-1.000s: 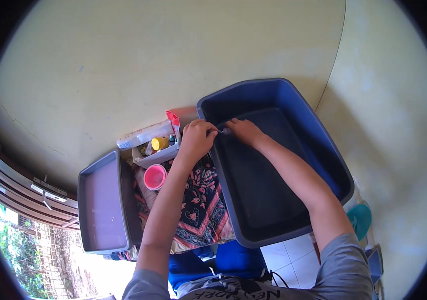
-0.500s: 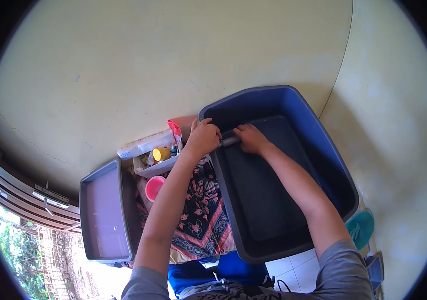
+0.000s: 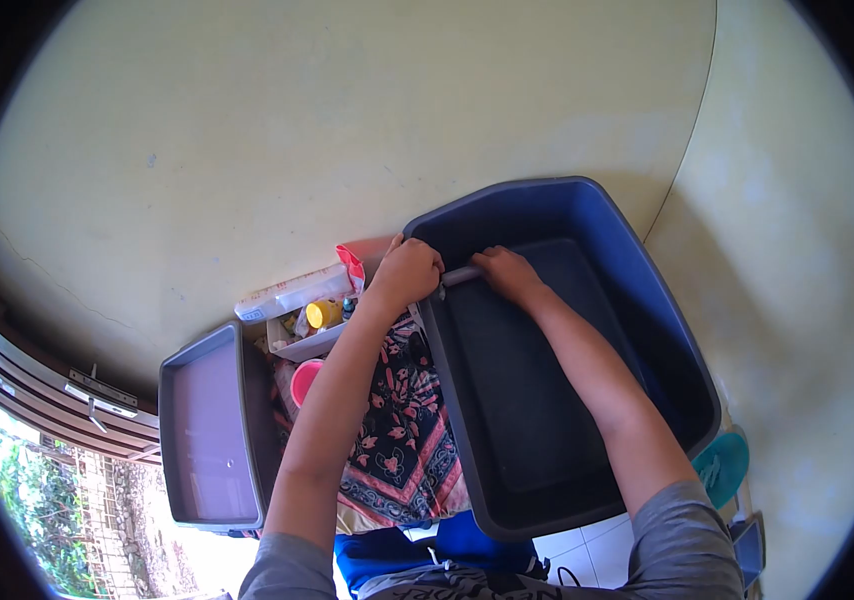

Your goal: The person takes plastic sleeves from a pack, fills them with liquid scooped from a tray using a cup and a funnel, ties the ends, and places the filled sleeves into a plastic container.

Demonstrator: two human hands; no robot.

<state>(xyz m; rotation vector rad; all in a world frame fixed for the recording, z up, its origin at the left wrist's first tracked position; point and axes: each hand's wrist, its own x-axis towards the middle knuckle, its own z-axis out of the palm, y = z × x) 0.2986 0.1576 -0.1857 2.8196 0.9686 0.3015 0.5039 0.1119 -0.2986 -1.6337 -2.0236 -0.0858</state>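
Spanning the gap between two bare hands, a slim grey cylinder is positioned just within the left rim of the dark tub, near its far left corner. One end is gripped by the right hand, whose fingers are curled narrowly around it, apparently so that it is steadied from the tub's side. The left hand is placed over the rim by the other end, its fingers bent inward; whether the cylinder or only the rim is held by them cannot be told, since the fingertips are hidden. Both forearms are extended forward, presumably because the far corner must be reached. To the left, a patterned cloth is spread beside the tub, probably as a protective cover. A pink cup, partly hidden by the left forearm, and a white box of small containers are set nearby, seemingly for easy access.
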